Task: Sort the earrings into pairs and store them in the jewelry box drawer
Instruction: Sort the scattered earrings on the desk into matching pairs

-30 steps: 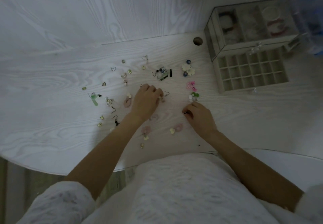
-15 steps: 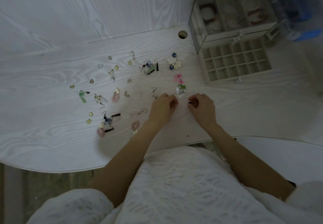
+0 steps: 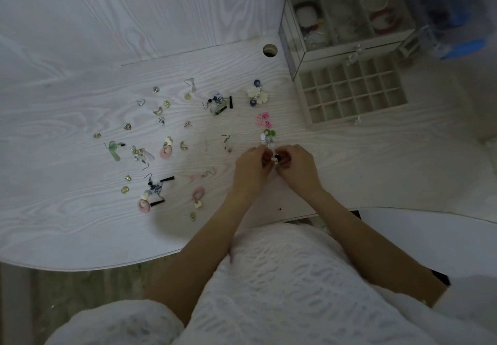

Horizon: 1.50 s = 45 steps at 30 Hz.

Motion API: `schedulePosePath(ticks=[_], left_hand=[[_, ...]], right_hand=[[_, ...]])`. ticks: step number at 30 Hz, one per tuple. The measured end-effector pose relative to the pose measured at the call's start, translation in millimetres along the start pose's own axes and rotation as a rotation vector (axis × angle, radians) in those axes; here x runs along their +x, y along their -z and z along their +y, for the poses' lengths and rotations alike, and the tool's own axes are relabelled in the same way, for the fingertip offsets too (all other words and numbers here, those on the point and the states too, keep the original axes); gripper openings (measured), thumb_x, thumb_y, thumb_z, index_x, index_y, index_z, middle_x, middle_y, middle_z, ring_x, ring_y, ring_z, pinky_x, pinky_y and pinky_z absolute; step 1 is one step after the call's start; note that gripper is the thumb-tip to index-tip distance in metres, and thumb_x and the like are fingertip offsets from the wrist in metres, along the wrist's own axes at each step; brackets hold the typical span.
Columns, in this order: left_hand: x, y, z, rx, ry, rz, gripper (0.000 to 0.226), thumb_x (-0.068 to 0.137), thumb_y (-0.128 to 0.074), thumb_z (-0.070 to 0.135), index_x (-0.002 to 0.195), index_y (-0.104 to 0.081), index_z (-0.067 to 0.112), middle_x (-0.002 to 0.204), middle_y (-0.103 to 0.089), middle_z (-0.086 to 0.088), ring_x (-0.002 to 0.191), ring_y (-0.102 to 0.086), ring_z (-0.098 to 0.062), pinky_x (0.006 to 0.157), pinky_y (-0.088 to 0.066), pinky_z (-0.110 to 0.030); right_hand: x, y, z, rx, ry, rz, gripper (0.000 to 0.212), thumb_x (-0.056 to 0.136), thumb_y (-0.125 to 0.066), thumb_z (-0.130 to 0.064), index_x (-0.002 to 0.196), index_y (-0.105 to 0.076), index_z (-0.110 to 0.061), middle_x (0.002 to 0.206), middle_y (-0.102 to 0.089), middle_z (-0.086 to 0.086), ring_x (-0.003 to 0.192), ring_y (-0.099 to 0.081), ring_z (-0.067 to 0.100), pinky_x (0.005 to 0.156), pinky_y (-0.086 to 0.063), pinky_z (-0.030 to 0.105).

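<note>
Several loose earrings lie scattered over the white wooden table (image 3: 67, 210), among them a pink ring earring (image 3: 166, 151) and a green drop earring (image 3: 114, 151). My left hand (image 3: 251, 168) and my right hand (image 3: 297, 165) meet near the table's front, fingertips together, pinching a small black-and-white earring (image 3: 276, 159) between them. Just beyond them sit a green-and-white earring pair (image 3: 268, 137), a pink flower pair (image 3: 263, 119) and a white flower pair (image 3: 257, 93). The jewelry box (image 3: 347, 24) stands at the back right, its gridded drawer (image 3: 352, 90) pulled out with bare compartments.
A round cable hole (image 3: 269, 50) is in the table beside the box. A blurred blue object (image 3: 462, 21) stands at the far right. The box's top tray holds bracelets (image 3: 383, 17). The table's curved front edge runs in front of my lap.
My left hand has left the middle of the earring scatter and moved right to meet my right hand. Both now pinch one small earring together. The camera view has shifted.
</note>
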State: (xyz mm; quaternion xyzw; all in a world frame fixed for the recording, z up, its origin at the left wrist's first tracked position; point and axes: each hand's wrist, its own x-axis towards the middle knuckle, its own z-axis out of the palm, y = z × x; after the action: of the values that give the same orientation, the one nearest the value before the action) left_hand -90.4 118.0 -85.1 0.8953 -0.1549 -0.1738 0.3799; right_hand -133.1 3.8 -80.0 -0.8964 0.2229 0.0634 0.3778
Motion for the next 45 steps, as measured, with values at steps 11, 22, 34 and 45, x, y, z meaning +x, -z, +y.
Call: schedulePosePath(ticks=[11, 22, 34, 45], left_hand=[[-14, 59, -26, -0.008, -0.130, 0.067, 0.012, 0.087, -0.060, 0.011, 0.094, -0.069, 0.014, 0.090, -0.071, -0.001, 0.076, -0.063, -0.012, 0.072, -0.054, -0.030], [-50, 114, -98, 0.273, 0.185, 0.381, 0.021, 0.081, -0.059, 0.018, 0.099, -0.068, 0.016, 0.090, -0.071, -0.004, 0.085, -0.060, -0.030, 0.078, -0.046, -0.039], [-51, 96, -100, 0.388, 0.085, 0.230, 0.019, 0.069, -0.073, 0.013, 0.087, -0.069, 0.015, 0.085, -0.067, -0.006, 0.080, -0.057, -0.031, 0.070, -0.045, -0.035], [-58, 100, -103, 0.437, 0.243, 0.311, 0.015, 0.079, -0.064, 0.031, 0.080, -0.068, 0.017, 0.074, -0.066, -0.006, 0.074, -0.058, -0.031, 0.067, -0.039, -0.036]], right_hand=[[0, 28, -2, 0.000, 0.029, -0.030, 0.033, 0.077, -0.068, -0.004, 0.109, -0.063, -0.010, 0.112, -0.056, 0.011, 0.087, -0.060, 0.017, 0.080, -0.052, 0.032], [33, -26, -62, -0.245, 0.446, -0.203, 0.028, 0.086, -0.058, -0.012, 0.114, -0.058, -0.007, 0.109, -0.055, 0.013, 0.092, -0.056, 0.025, 0.072, -0.048, 0.033], [40, -46, -73, -0.310, 0.557, -0.208, 0.014, 0.088, -0.052, -0.001, 0.097, -0.061, -0.007, 0.095, -0.061, 0.010, 0.080, -0.053, 0.028, 0.060, -0.045, 0.037], [27, -26, -52, -0.262, 0.377, -0.207, 0.025, 0.086, -0.061, -0.017, 0.108, -0.054, -0.008, 0.100, -0.059, 0.009, 0.083, -0.056, 0.020, 0.071, -0.046, 0.033]])
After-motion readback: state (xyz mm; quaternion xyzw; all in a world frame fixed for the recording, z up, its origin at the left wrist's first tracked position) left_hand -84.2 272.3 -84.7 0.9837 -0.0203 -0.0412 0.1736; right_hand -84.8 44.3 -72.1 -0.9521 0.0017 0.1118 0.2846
